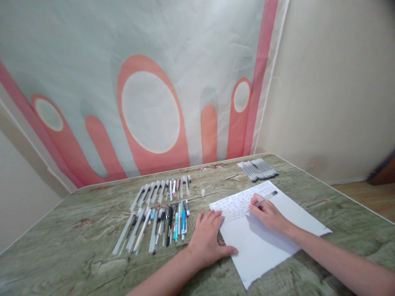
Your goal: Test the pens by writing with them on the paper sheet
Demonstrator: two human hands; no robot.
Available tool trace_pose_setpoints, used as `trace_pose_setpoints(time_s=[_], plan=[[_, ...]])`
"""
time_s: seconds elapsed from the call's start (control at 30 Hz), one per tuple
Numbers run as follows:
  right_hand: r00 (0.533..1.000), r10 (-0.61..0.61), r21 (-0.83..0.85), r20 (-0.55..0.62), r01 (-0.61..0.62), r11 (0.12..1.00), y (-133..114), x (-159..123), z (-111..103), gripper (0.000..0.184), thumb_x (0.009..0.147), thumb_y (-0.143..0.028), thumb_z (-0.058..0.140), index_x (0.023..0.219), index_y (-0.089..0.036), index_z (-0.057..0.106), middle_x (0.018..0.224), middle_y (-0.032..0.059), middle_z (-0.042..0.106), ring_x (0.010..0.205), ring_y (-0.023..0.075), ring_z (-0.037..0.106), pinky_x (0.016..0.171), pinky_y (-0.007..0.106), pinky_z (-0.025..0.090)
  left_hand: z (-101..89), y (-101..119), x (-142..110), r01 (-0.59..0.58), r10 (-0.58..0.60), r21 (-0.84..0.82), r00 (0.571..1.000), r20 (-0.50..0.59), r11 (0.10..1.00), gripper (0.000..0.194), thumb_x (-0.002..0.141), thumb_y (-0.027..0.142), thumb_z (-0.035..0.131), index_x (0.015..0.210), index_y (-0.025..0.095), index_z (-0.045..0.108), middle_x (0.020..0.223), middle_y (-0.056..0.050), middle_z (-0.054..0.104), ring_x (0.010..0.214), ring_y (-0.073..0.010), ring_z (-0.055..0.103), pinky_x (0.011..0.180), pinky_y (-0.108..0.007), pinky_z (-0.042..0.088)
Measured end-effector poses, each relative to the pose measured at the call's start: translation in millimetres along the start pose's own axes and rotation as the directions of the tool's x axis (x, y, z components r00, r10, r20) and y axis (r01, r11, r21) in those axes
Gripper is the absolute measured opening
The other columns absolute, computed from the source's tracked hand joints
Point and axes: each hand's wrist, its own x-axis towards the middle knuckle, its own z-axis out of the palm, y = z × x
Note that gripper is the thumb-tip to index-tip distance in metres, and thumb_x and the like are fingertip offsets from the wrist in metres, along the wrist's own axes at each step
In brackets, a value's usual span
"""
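Note:
My right hand (268, 213) is closed around a pen (268, 198) with a clear barrel and a dark end, its tip down at the paper. The white sheet of paper (262, 246) lies tilted on the table, with rows of handwriting across its upper part and a blank lower part. Flat at the sheet's left edge rests my left hand (206, 238), fingers spread and holding nothing. Its thumb and fingertips touch the paper's edge. A small clear pen cap (203, 192) lies just beyond the left hand.
Two rows of pens lie left of my left hand, an upper row (157, 192) and a lower row (152, 230). A bundle of clear pens (257, 169) sits beyond the sheet. The wood-patterned table (92, 246) meets a printed cloth (191, 61) at its far edge.

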Motion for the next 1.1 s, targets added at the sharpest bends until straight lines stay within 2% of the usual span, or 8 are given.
trace_pose_setpoints(time_s=[0.13, 0.27, 0.37, 0.5, 0.67, 0.8, 0.9, 1.1], plan=[[0.996, 0.087, 0.118, 0.0, -0.086, 0.989, 1.8, 5.9, 0.0, 0.021, 0.077, -0.038, 0.046, 0.068, -0.019, 0.047, 0.054, -0.0044, 0.046, 0.05, 0.0102, 0.042, 0.05, 0.023, 0.034, 1.1, -0.8, -1.2, 0.001, -0.001, 0.001, 1.0, -0.003, 1.0, 0.084, 0.054, 0.072, 0.051, 0.12, 0.022, 0.043, 0.131, -0.01, 0.039, 0.122, -0.0302, 0.029, 0.102, -0.052, 0.007], [0.986, 0.121, 0.253, 0.113, -0.146, 0.956, -9.0, 27.8, 7.3, 0.026, 0.077, -0.045, 0.046, 0.078, -0.019, 0.05, 0.057, -0.0038, 0.049, 0.051, 0.01, 0.045, 0.051, 0.023, 0.036, 1.2, 0.4, -2.5, 0.001, -0.001, -0.009, 1.0, -0.004, 1.0, 0.085, 0.053, 0.075, 0.048, 0.12, 0.022, 0.044, 0.131, -0.01, 0.04, 0.122, -0.0308, 0.029, 0.102, -0.052, 0.007], [0.98, 0.127, 0.38, 0.154, -0.177, 0.908, -20.3, 60.5, 25.5, 0.029, 0.073, -0.047, 0.052, 0.081, -0.019, 0.052, 0.058, -0.0036, 0.051, 0.05, 0.0097, 0.046, 0.048, 0.022, 0.036, -0.6, 2.9, -3.6, 0.0, 0.0, -0.005, 1.0, -0.009, 1.0, 0.086, 0.051, 0.076, 0.047, 0.119, 0.023, 0.044, 0.13, -0.009, 0.04, 0.121, -0.0308, 0.029, 0.102, -0.053, 0.007], [0.986, 0.158, 0.524, 0.049, -0.16, 0.836, -30.8, 105.1, 60.6, 0.034, 0.073, -0.05, 0.051, 0.086, -0.019, 0.057, 0.073, 0.002, 0.061, 0.061, 0.0123, 0.055, 0.054, 0.023, 0.041, -3.8, 7.0, -6.1, -0.005, 0.005, 0.016, 1.0, 0.005, 1.0, 0.084, 0.053, 0.076, 0.047, 0.118, 0.023, 0.045, 0.129, -0.009, 0.042, 0.121, -0.0295, 0.03, 0.102, -0.052, 0.009], [0.994, 0.099, 0.547, 0.038, -0.104, 0.83, -26.3, 123.4, 89.1, 0.04, 0.078, -0.049, 0.04, 0.091, -0.017, 0.06, 0.079, 0.0038, 0.065, 0.063, 0.0135, 0.057, 0.059, 0.026, 0.042, -7.4, 6.2, -5.5, -0.021, 0.02, 0.052, 1.0, 0.023, 0.998, 0.073, 0.06, 0.069, 0.049, 0.117, 0.024, 0.044, 0.128, -0.008, 0.043, 0.119, -0.0287, 0.032, 0.101, -0.05, 0.015], [0.997, 0.066, 0.599, 0.04, -0.076, 0.797, -11.8, 123.6, 94.8, 0.035, 0.079, -0.044, 0.04, 0.091, -0.017, 0.059, 0.076, 0.0032, 0.066, 0.058, 0.0119, 0.055, 0.056, 0.025, 0.042, -23.1, -14.3, 9.7, -0.058, 0.056, 0.036, 0.997, 0.044, 0.998, 0.041, 0.076, 0.044, 0.05, 0.11, 0.023, 0.05, 0.113, -0.005, 0.055, 0.105, -0.0211, 0.047, 0.091, -0.036, 0.034], [0.992, 0.115, 0.658, 0.057, -0.124, 0.743, -3.0, 127.4, 96.2, 0.032, 0.077, -0.04, 0.042, 0.089, -0.015, 0.058, 0.07, 0.0028, 0.065, 0.054, 0.0108, 0.054, 0.053, 0.023, 0.041, -41.4, -40.9, 29.5, 0.067, -0.066, 0.115, 0.998, -0.013, 0.991, 0.023, 0.079, 0.025, 0.044, 0.096, 0.021, 0.058, 0.096, -0.004, 0.061, 0.091, -0.0185, 0.054, 0.08, -0.03, 0.04], [0.986, 0.156, 0.714, 0.059, -0.151, 0.684, 3.5, 131.6, 98.2, 0.026, 0.074, -0.036, 0.046, 0.086, -0.016, 0.058, 0.068, 0.0012, 0.064, 0.053, 0.0094, 0.053, 0.053, 0.021, 0.041, -53.7, -77.3, 62.7, 0.269, -0.284, 0.159, 0.956, 0.078, 0.95, 0.015, 0.068, 0.022, 0.053, 0.078, 0.019, 0.065, 0.082, -0.005, 0.065, 0.079, -0.018, 0.058, 0.071, -0.027, 0.042]])
